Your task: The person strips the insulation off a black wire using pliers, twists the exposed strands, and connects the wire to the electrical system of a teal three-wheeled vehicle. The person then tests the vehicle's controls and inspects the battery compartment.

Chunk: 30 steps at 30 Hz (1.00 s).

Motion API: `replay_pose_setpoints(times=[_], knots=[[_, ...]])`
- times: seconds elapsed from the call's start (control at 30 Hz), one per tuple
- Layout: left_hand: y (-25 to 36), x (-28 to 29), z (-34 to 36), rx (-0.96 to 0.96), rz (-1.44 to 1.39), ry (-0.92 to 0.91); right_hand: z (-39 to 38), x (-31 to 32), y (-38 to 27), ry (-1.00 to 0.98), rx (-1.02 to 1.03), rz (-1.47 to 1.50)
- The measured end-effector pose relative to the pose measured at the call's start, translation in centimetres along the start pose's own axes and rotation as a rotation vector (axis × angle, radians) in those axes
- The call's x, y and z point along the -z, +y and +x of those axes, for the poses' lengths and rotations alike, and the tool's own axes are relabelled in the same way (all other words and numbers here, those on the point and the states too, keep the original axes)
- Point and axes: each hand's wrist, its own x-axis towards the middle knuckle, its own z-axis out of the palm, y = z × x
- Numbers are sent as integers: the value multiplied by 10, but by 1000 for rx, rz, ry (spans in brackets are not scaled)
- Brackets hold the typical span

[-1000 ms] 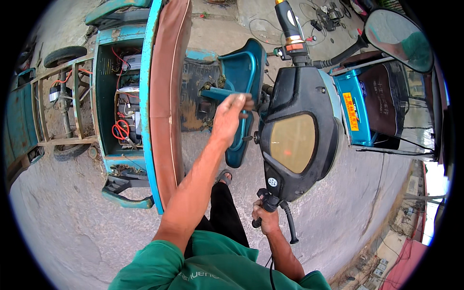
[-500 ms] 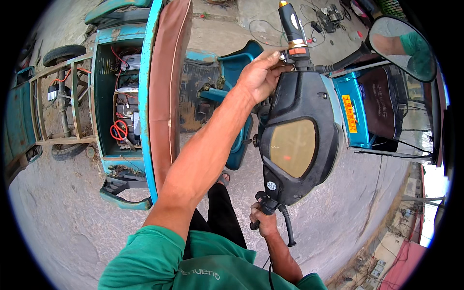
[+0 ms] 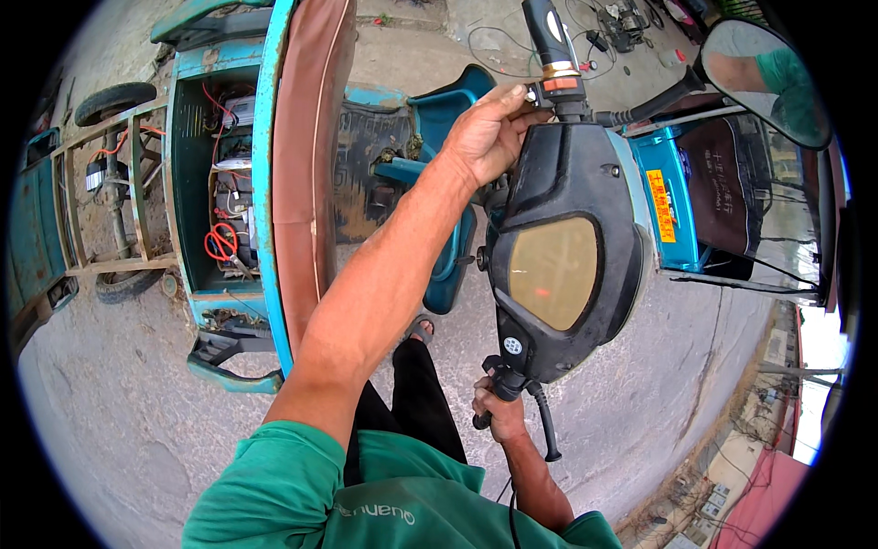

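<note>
Handlebars [image 3: 567, 265] of the vehicle were being gripped: left hand [image 3: 489, 133] closed at the far switch cluster [image 3: 553, 91], right hand [image 3: 498, 412] wrapped round the near grip [image 3: 503, 384]. Next likely called for steadying both ends.

You stand outdoors in daylight on a grey concrete floor [image 3: 110, 430]; cables [image 3: 498, 37] lie at the upper centre, buildings [image 3: 732, 494] at lower right.
</note>
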Motion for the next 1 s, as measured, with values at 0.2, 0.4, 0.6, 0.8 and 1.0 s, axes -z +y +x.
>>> replay_pose_setpoints(times=[0.2, 0.4, 0.6, 0.8, 1.0], knots=[[1, 1, 1, 14, 4, 34, -2, -5, -5, 6, -1, 10], [8, -6, -15, 29, 142, 132, 0, -6, -6, 2, -6, 24], [-10, 41, -99, 77, 1155, 520, 0, -5, -4, 7, -33, 22], [-34, 37, -174, 717, 700, 724, 0, -6, -6, -4, -35, 15], [-39, 46, -181, 733, -18, 626, 4, 2, 1, -26, -48, 48]])
